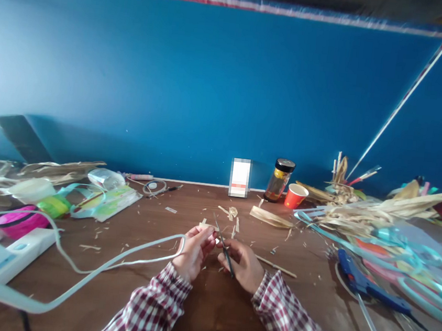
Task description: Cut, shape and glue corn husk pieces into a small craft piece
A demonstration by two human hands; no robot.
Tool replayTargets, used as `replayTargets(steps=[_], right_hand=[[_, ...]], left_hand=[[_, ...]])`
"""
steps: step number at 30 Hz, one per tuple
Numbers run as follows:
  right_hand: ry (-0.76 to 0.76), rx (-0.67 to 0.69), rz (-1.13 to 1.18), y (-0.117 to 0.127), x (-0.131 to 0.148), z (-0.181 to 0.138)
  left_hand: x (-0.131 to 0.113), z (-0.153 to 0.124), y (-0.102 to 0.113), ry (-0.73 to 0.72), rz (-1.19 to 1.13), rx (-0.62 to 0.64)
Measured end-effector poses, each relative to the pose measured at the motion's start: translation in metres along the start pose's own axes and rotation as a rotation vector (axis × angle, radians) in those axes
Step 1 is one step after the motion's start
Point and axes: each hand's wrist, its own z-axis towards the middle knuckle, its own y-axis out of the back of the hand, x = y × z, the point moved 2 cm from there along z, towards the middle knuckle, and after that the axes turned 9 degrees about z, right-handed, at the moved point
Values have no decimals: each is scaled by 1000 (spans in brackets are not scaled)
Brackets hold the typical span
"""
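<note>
My left hand (pixel 195 249) is closed in a pinch around a small pale piece of dried husk (pixel 204 222), part of which shows above the fingertips. My right hand (pixel 245 267) grips a slim dark tool (pixel 228 261) with a thin pointed metal end. Whether it is tweezers or scissors I cannot tell. Its pointed end slants up and away, close beside my left fingertips. Several husk scraps (pixel 232 213) lie on the brown table just beyond both hands. A thin stick (pixel 275 266) lies to the right of my right hand.
A blue glue gun (pixel 370 286) lies at right, near a heap of dried husks and ribbons (pixel 389 220). A lidded jar (pixel 280 180) and red paper cup (pixel 295 196) stand at the back. Left are a white power strip (pixel 16 270), a cable (pixel 124 257) and a pink pouch (pixel 25 221).
</note>
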Motion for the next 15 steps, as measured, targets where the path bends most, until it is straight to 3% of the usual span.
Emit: replayTargets(steps=[15], right_hand=[[-12, -34, -51, -1, 3, -1]], left_hand=[[2, 3, 3, 11, -32, -23]])
